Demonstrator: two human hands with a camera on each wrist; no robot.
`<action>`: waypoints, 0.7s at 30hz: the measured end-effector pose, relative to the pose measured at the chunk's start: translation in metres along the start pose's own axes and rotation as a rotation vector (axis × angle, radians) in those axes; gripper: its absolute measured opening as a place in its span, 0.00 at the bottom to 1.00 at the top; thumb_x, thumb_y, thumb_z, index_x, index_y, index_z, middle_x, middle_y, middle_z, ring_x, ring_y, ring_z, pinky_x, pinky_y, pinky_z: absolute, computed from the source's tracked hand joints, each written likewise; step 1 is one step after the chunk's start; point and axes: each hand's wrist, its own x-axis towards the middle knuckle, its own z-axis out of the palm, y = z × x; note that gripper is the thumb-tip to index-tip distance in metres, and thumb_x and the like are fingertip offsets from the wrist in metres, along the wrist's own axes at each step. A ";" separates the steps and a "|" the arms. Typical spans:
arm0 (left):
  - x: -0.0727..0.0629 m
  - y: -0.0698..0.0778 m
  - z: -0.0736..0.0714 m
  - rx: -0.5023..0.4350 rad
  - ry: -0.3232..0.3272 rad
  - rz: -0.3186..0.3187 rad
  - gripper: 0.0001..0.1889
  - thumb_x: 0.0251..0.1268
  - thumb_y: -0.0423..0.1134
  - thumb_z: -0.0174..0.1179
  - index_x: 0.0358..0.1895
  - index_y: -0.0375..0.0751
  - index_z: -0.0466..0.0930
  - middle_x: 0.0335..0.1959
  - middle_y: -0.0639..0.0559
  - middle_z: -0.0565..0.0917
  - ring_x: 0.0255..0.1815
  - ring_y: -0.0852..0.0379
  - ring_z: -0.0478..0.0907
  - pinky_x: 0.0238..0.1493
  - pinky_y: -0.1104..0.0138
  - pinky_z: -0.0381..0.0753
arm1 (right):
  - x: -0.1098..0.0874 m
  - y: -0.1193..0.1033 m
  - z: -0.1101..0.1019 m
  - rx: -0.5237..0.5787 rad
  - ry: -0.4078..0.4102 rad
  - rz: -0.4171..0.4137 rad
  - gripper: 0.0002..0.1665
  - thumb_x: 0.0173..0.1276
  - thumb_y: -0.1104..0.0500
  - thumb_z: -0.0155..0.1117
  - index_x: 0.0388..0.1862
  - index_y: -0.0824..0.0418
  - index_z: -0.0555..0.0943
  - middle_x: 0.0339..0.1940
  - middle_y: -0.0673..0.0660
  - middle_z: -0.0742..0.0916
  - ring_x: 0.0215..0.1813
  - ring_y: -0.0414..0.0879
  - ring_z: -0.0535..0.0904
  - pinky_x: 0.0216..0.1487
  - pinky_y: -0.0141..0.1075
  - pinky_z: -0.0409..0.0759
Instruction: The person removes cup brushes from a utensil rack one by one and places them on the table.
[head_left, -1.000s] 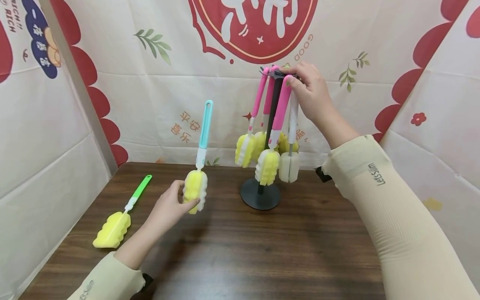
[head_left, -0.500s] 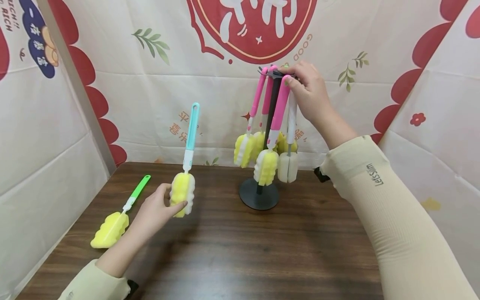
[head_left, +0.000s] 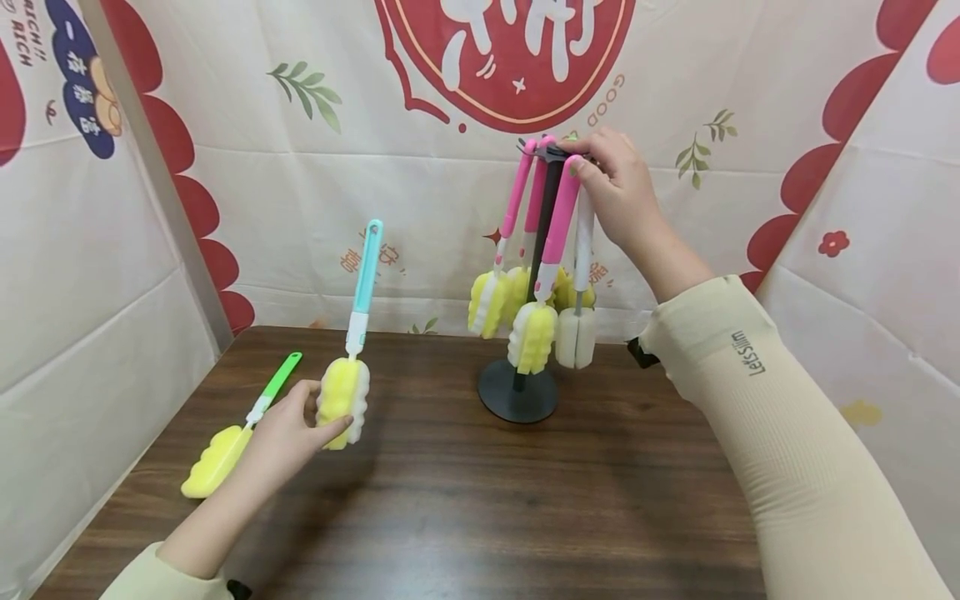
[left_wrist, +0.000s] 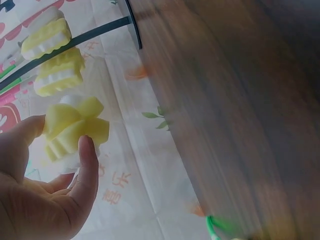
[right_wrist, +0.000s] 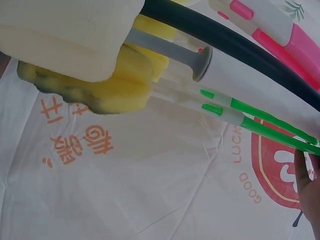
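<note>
In the head view my left hand [head_left: 281, 433] pinches the yellow-and-white sponge head of a bottle brush [head_left: 342, 396], its light-blue handle [head_left: 366, 267] pointing up. The left wrist view shows thumb and fingers on the sponge [left_wrist: 75, 127] from both sides. My right hand [head_left: 618, 187] grips the top of a black hanging stand [head_left: 517, 396], thumb beside the upper end of a pink-handled brush [head_left: 561, 212]. Several brushes hang from it, including a white-handled one [head_left: 583, 242]. The right wrist view shows green handles [right_wrist: 280, 132] close to my right fingertips.
A yellow sponge brush [head_left: 217, 458] with a green handle lies on the wooden table [head_left: 480, 508] at the left, partly behind my left forearm. A printed white cloth [head_left: 420, 167] stands behind the table and along both sides.
My left hand has moved left and slightly down with the light-blue bottle brush, away from the stand. The right hand stays at the top of the stand.
</note>
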 end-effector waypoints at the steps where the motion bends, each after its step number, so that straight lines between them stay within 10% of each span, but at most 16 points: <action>1: -0.001 -0.002 -0.001 0.004 0.003 0.003 0.37 0.56 0.51 0.69 0.61 0.30 0.65 0.42 0.43 0.81 0.35 0.51 0.76 0.31 0.63 0.75 | 0.000 0.000 0.000 0.000 0.001 0.001 0.24 0.72 0.47 0.47 0.59 0.53 0.82 0.49 0.51 0.78 0.55 0.42 0.65 0.50 0.37 0.68; 21: -0.015 -0.027 -0.008 0.063 -0.035 -0.007 0.36 0.57 0.50 0.69 0.58 0.23 0.68 0.38 0.40 0.81 0.23 0.57 0.77 0.26 0.63 0.74 | -0.004 0.002 -0.002 0.004 0.037 -0.032 0.25 0.72 0.47 0.47 0.57 0.54 0.83 0.46 0.51 0.78 0.52 0.40 0.65 0.49 0.36 0.66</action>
